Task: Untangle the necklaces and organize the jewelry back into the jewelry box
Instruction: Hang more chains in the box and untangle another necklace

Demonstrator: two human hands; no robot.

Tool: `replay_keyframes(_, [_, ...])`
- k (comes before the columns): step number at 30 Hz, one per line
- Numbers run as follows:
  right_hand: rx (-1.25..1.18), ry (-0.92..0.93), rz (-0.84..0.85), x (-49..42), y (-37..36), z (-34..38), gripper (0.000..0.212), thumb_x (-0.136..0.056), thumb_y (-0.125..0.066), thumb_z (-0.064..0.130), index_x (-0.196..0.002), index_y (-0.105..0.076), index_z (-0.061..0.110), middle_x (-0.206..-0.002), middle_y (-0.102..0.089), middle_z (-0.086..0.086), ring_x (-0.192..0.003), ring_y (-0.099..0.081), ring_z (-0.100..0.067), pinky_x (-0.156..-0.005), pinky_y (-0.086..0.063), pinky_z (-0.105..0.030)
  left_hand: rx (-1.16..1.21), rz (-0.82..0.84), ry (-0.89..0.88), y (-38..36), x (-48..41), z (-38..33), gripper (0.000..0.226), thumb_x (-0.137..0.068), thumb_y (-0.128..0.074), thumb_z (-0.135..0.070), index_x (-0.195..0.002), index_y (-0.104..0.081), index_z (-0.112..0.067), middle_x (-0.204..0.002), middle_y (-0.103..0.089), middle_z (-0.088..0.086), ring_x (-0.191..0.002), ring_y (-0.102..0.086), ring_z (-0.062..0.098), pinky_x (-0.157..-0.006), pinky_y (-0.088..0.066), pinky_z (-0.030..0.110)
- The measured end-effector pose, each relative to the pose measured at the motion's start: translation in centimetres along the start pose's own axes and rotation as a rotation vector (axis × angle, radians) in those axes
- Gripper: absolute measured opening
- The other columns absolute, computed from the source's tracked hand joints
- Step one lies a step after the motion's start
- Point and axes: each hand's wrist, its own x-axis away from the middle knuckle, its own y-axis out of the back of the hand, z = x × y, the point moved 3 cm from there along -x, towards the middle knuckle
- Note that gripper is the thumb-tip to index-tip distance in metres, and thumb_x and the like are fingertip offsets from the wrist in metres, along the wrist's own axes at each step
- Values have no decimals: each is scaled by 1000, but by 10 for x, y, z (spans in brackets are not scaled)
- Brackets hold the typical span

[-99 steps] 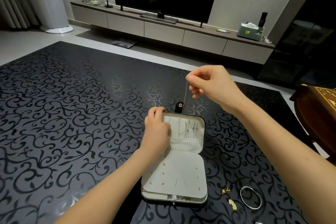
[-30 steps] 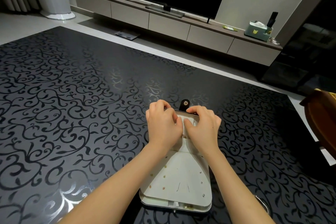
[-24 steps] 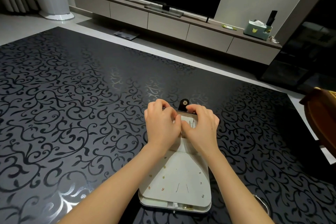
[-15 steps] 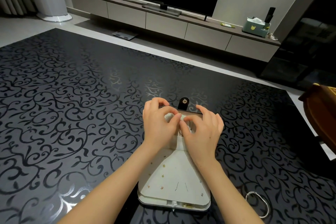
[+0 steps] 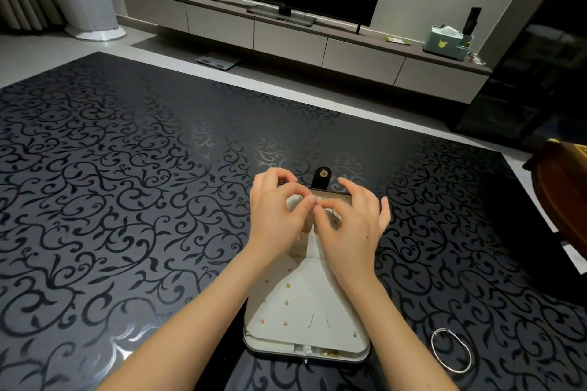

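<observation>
Both hands are held over the far half of the open jewelry box (image 5: pixel 305 305), fingertips meeting above its lining. On the left hand (image 5: pixel 276 222) the grip is nearly closed: thumb and forefinger are brought tip to tip, and the remaining fingers are curled above them. On the right hand (image 5: pixel 355 228) thumb and forefinger are likewise drawn together, while the other three fingers are spread and raised. Whether a chain is pinched cannot be told, since nothing that fine can be resolved between the tips.

The box is laid flat on the table (image 5: pixel 143 200), directly ahead of the person. Its long axis runs from near to far, with the strap (image 5: pixel 322 177) at the far end. Small studs (image 5: pixel 285 323) are seated in the near panel. A thin bangle (image 5: pixel 432 343) lies on the table, right of the box and apart from it.
</observation>
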Motion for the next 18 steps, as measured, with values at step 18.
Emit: replay_keyframes(18, [11, 15, -134, -11, -2, 8, 12, -76, -70, 12, -70, -59, 14, -72, -63, 4, -74, -59, -16, -86, -26, -25, -258, -171, -6, -7, 5, -14, 18, -66, -70, -15, -56, -55, -12, -82, -50, 1, -82, -46, 23, -72, -35, 34])
